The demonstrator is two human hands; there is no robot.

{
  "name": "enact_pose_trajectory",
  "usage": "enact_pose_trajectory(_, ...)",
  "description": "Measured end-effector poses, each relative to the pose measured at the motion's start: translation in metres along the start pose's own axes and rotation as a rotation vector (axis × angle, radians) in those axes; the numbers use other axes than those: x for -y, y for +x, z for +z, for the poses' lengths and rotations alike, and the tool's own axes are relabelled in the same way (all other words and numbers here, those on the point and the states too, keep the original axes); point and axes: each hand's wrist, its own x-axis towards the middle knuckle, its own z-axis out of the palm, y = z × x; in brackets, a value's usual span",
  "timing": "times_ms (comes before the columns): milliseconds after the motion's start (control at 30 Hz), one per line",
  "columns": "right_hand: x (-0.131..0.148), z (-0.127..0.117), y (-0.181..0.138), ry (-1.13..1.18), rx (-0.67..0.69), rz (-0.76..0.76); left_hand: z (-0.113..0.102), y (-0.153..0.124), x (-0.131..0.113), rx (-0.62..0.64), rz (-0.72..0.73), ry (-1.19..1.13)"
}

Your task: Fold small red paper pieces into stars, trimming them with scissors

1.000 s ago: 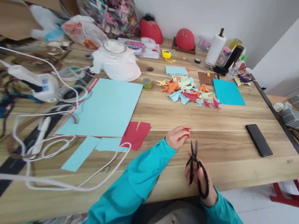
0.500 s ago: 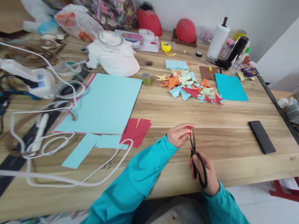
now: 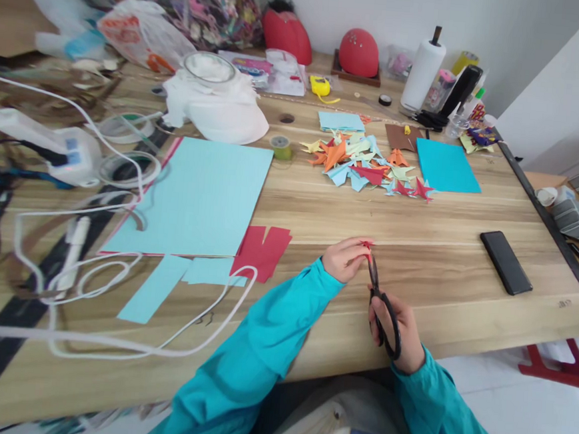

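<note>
My left hand (image 3: 345, 259) is closed in a pinch on a small folded piece of red paper (image 3: 367, 244), most of it hidden by the fingers. In my right hand (image 3: 403, 336) I grip black-handled scissors (image 3: 384, 318), thumb and fingers around the loops. Their blades point away from me and touch the red paper at my left fingertips; they look nearly closed. Farther back lies a heap of folded paper shapes (image 3: 368, 173) in orange, yellow, light blue and red. Cut red paper strips (image 3: 261, 253) lie left of my left hand.
Light blue sheets (image 3: 195, 196) and cut blue strips (image 3: 154, 290) lie at left, with a white cable (image 3: 158, 357) looping across. A black phone (image 3: 506, 263) is at right. Behind the heap are a bright blue sheet (image 3: 448, 166), a thread spool (image 3: 281, 147) and a yellow tape measure (image 3: 320, 86).
The scissor blades have drawn closer together at the red paper. Both hands stay in nearly the same place; the whole view has shifted slightly.
</note>
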Motion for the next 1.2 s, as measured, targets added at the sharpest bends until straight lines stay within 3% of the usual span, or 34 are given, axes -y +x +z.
enact_pose_trajectory(1200, 0.0039, -0.0006, -0.0037, -0.065, -0.020, -0.003, 0.0005, 0.0004, -0.0014, -0.007, 0.010, 0.024)
